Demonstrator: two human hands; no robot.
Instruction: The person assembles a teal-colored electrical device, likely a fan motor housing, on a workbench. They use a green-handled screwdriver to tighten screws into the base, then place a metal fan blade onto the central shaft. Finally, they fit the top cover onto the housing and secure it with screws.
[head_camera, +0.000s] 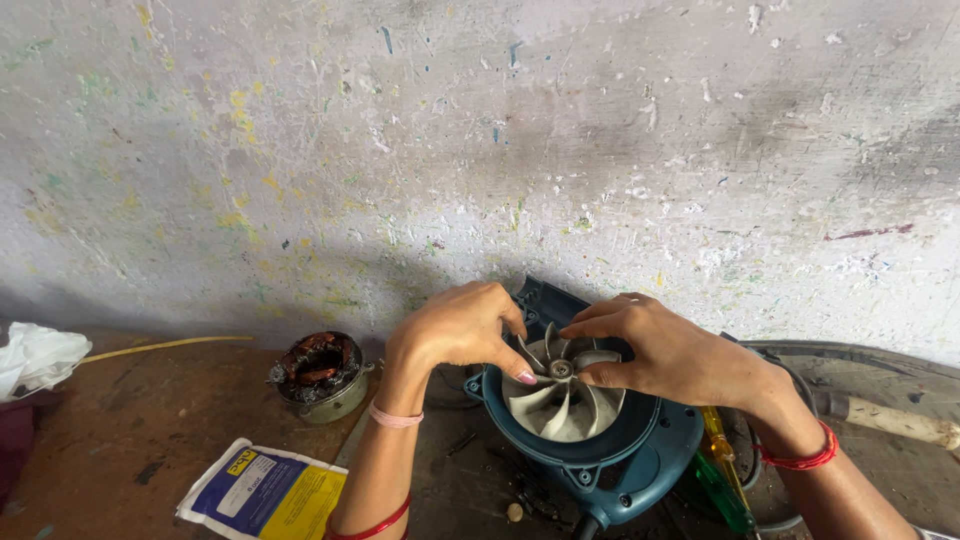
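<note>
Both hands on white fan wheel (561, 393) inside blue blower shell (640, 455): left hand (458, 330) curled, fingertips pinching a blade; right hand (655, 352) pinching the middle hub. Copper motor coil (320, 372) nearby.

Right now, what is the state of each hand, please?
Left hand: fingers curled, fingertips touching the grey fan impeller in the blue blower housing.
Right hand: pinching the impeller's centre hub.
</note>
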